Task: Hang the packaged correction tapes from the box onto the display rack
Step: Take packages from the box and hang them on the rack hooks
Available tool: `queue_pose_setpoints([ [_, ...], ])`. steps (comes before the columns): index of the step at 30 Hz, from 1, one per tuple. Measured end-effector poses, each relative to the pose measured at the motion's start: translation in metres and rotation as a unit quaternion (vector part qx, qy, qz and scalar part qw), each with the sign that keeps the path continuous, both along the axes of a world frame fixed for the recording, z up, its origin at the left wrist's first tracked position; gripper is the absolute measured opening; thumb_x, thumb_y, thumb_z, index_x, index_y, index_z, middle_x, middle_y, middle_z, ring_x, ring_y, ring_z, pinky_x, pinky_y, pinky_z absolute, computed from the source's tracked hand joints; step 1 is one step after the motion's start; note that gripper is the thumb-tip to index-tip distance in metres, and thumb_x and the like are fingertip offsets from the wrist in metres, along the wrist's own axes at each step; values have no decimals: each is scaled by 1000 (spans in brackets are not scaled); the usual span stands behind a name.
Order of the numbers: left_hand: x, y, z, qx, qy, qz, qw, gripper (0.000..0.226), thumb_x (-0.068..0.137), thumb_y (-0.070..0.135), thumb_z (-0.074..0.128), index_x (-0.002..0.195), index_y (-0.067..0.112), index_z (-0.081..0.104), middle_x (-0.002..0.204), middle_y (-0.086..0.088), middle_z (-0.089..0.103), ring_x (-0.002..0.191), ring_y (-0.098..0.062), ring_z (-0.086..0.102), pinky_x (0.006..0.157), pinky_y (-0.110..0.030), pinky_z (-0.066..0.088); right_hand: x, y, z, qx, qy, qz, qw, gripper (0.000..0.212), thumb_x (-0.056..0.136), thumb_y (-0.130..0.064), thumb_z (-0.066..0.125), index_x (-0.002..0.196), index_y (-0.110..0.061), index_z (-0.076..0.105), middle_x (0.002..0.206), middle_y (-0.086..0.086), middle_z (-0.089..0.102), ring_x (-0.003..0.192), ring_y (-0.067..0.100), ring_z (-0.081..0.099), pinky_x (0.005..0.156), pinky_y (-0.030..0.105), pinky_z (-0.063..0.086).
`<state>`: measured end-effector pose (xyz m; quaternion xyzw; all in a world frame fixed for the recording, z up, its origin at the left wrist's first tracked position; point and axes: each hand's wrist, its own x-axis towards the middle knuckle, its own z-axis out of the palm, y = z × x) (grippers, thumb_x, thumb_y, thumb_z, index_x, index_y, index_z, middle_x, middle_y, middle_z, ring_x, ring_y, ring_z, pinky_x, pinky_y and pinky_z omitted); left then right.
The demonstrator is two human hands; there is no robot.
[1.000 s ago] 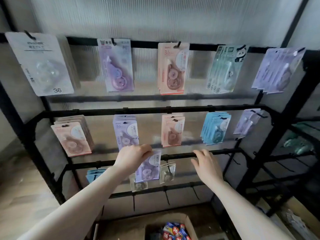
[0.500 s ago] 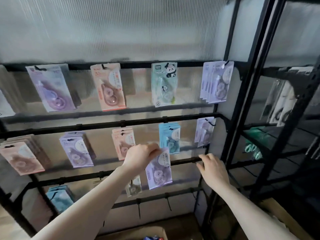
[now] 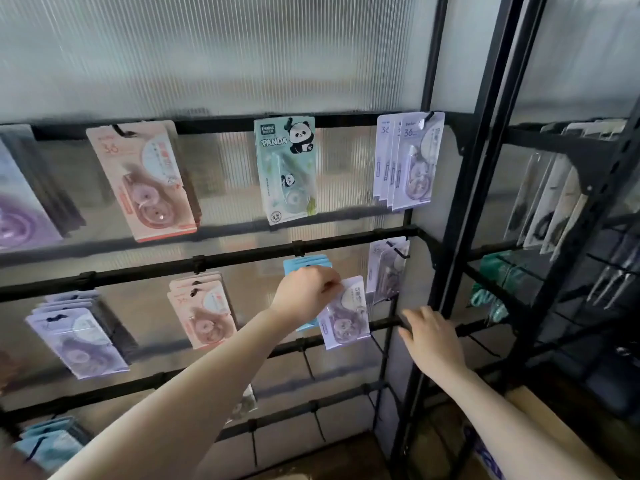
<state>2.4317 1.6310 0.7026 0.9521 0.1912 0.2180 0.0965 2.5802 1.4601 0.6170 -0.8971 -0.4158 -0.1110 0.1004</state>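
Box not showing in view; blue packs point(image 3: 306, 263) lying mostly hidden behind left hand point(image 3: 304, 294). Left hand pinching top corner of purple correction tape pack point(image 3: 344, 315), holding it before display rack point(image 3: 242, 258) middle tier, beside hanging purple packs point(image 3: 388, 271). Pack's long axis running near vertical, tilting slightly, face outward. Right hand point(image 3: 431, 342) resting flat, fingers spreading, on lower bar. Free hook point(image 3: 398, 251) sticking out above-right.

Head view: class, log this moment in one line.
left hand: pinches purple pack | right hand: on rack bar | pack: unhung
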Motion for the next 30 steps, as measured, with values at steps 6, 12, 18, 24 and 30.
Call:
queue_pose_setpoints([
  [6,41,1,-4,-32,5,7,999,15,89,30,54,88,20,66,86,1,67,82,-24,59,62,-31,43,36,-1,-7,14,-6,6,1000,36,95,-34,47,125,-17,53,113,4,58,104,24,55,82,32,44],
  [12,94,-21,-2,-30,7,34,999,18,89,37,54,91,24,68,95,3,68,89,-23,60,62,-26,38,80,-9,-8,12,6,11,1000,26,86,-29,63,108,-13,64,99,8,63,92,28,60,75,37,49],
  [18,146,-43,-4,-12,-33,62,997,24,89,39,54,88,19,68,92,0,68,87,-22,60,60,-27,35,122,-14,-16,28,14,20,999,34,85,-27,64,116,-14,62,104,8,63,95,29,60,77,38,49],
  [24,173,-45,-15,-2,-47,77,996,25,94,38,49,97,21,67,90,-3,65,83,-26,60,58,-27,29,142,-17,-22,32,19,39,999,31,89,-30,58,117,-17,61,108,6,62,99,26,59,81,37,46],
  [30,178,-47,-18,1,-68,71,995,28,97,30,45,116,19,63,101,-7,66,89,-30,60,62,-31,37,150,-13,-25,8,3,50,999,24,71,-25,77,91,-14,68,83,6,63,74,28,62,62,37,49],
])
